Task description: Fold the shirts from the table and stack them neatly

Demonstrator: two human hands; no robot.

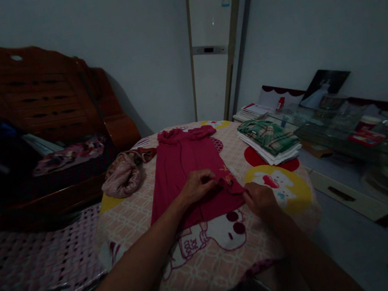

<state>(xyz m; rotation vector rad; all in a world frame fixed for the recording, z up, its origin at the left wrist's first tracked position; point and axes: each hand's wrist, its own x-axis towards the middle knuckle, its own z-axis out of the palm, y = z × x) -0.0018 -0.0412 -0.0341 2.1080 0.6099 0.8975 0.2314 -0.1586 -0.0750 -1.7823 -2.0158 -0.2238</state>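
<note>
A dark pink top lies spread on the round table, its gathered end farthest from me and its hem towards me. Gold decoration shows near its lower right side. My left hand rests over the top, fingers curled and pinching the cloth beside that decoration. At the right edge, my right hand grips the corner of the same cloth between thumb and fingers. Some of the fabric between the two hands is turned up in a small fold.
A patterned tablecloth covers the table. On it are a crumpled pale scarf-like cloth at left and a folded green plaid garment on a white stack at right. A wooden bench and a glass-topped cabinet flank the table.
</note>
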